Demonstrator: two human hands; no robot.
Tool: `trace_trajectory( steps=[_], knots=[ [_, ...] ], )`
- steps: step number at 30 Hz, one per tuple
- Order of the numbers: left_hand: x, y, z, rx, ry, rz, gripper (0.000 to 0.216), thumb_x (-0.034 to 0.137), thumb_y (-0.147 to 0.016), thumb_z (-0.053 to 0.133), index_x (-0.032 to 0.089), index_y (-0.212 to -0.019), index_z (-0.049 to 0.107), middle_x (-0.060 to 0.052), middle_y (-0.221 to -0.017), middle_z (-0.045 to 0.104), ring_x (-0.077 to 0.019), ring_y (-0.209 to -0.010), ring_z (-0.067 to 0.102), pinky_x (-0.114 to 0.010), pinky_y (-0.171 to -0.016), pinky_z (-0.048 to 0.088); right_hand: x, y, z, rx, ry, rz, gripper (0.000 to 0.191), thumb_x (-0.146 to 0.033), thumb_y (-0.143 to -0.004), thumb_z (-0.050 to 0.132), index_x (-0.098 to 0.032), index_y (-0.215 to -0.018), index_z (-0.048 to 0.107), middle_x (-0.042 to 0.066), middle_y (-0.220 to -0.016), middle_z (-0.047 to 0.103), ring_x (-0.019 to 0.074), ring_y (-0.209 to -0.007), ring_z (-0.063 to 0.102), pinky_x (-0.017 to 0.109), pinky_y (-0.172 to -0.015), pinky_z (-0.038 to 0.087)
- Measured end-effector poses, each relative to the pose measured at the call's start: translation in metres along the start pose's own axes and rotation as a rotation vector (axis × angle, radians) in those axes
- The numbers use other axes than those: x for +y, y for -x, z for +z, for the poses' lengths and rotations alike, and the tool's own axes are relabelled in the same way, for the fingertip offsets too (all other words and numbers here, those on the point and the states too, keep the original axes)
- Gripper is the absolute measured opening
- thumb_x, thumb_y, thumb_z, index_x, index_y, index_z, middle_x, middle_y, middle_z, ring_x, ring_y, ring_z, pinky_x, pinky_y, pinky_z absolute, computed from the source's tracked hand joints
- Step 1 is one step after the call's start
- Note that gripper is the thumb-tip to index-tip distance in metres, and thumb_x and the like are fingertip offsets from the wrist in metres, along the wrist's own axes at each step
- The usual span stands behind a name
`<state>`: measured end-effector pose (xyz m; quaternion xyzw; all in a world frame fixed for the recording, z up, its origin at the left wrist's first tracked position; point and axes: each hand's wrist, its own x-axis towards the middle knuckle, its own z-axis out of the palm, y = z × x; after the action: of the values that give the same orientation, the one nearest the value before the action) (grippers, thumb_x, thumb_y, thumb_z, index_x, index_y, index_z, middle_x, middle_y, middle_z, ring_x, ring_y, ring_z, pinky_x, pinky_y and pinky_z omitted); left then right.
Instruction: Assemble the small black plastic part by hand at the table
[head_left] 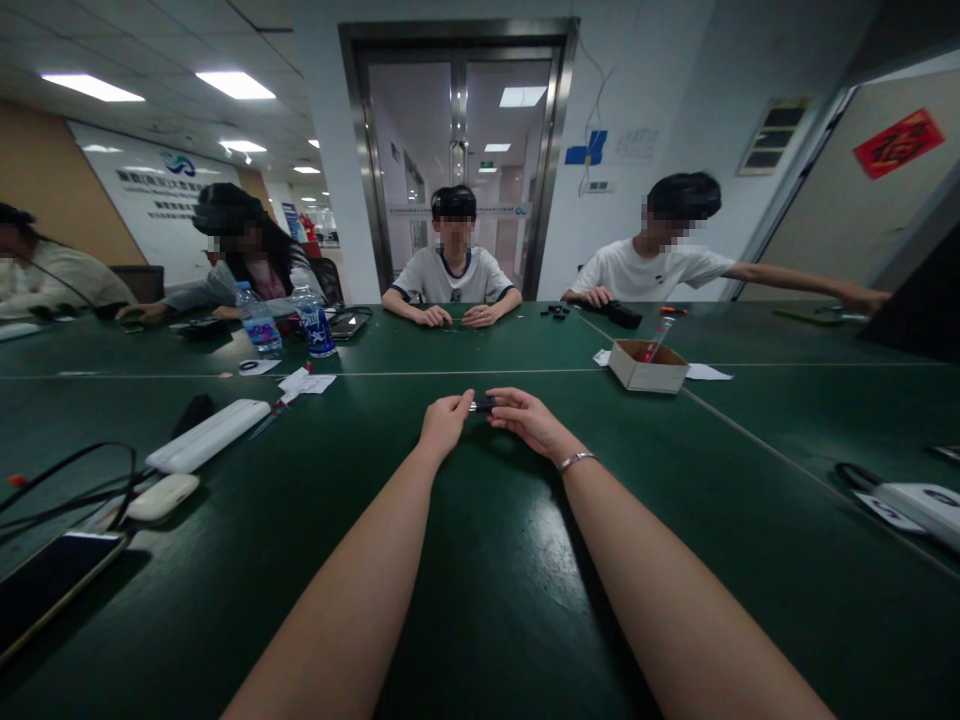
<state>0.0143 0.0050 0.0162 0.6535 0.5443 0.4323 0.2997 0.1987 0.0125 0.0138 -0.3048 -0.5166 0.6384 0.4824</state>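
Both of my hands meet over the middle of the green table (495,520), around a small black object with a silvery end (484,405). It is too small to tell its exact kind. My left hand (446,422) is closed, with thumb and fingers pinching the silvery end. On the other side my right hand (531,420) is closed on the black part with its fingertips, the fingers bent. A silver bracelet (577,460) circles my right wrist. My fingers partly cover the object.
A small box (648,372) with a clear tube stands ahead on the right. At left lie a phone (56,580), a white case (163,497), a long white device (210,437) and cables. Two bottles (315,325) stand farther back. Several people sit around the table.
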Motion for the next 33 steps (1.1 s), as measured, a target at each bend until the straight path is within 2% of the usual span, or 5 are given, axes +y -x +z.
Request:
trace_trajectory(
  steps=[13,17,20,24,33],
  knots=[
    [-0.008,-0.003,0.003,0.017,0.034,0.069,0.051,0.061,-0.086,0.044,0.019,-0.06,0.053,0.002,-0.055,0.049,-0.0133,-0.054,0.044,-0.027,-0.055,0.03,-0.002,0.001,0.003,0.043,-0.032,0.015,0.027,-0.009,-0.072,0.078,-0.016,-0.098,0.071,0.003,-0.082,0.068,0.0109,-0.068,0.067,0.019,-0.067,0.058],
    [-0.011,-0.006,0.005,-0.001,0.147,0.043,0.051,0.063,-0.085,0.043,0.019,-0.064,0.055,0.001,-0.058,0.051,-0.0137,-0.055,0.047,-0.027,-0.054,0.033,-0.001,0.0,0.002,0.067,-0.044,0.026,0.025,-0.012,-0.075,0.078,-0.015,-0.098,0.071,0.004,-0.081,0.069,0.0102,-0.065,0.066,0.018,-0.064,0.057],
    [-0.012,-0.006,0.006,-0.031,0.243,0.01,0.045,0.056,-0.087,0.041,0.018,-0.067,0.055,0.0,-0.059,0.052,-0.0137,-0.055,0.048,-0.026,-0.054,0.036,-0.001,0.0,0.002,0.087,-0.056,0.035,0.022,-0.014,-0.077,0.078,-0.014,-0.097,0.07,0.005,-0.081,0.07,0.0098,-0.064,0.066,0.017,-0.063,0.057],
    [-0.012,-0.006,0.006,-0.061,0.261,0.015,0.037,0.049,-0.086,0.044,0.018,-0.068,0.055,0.0,-0.061,0.053,-0.013,-0.056,0.049,-0.025,-0.054,0.036,-0.002,0.0,0.003,0.091,-0.056,0.034,0.021,-0.015,-0.077,0.078,-0.014,-0.096,0.069,0.006,-0.082,0.071,0.0098,-0.063,0.066,0.017,-0.061,0.057],
    [-0.013,-0.006,0.005,-0.04,0.138,0.035,0.052,0.061,-0.088,0.038,0.018,-0.065,0.056,-0.001,-0.056,0.054,-0.0132,-0.051,0.049,-0.026,-0.053,0.037,-0.002,0.0,0.003,0.083,-0.055,0.033,0.022,-0.014,-0.075,0.08,-0.015,-0.095,0.07,0.004,-0.082,0.07,0.0093,-0.063,0.066,0.016,-0.062,0.058]
  ],
)
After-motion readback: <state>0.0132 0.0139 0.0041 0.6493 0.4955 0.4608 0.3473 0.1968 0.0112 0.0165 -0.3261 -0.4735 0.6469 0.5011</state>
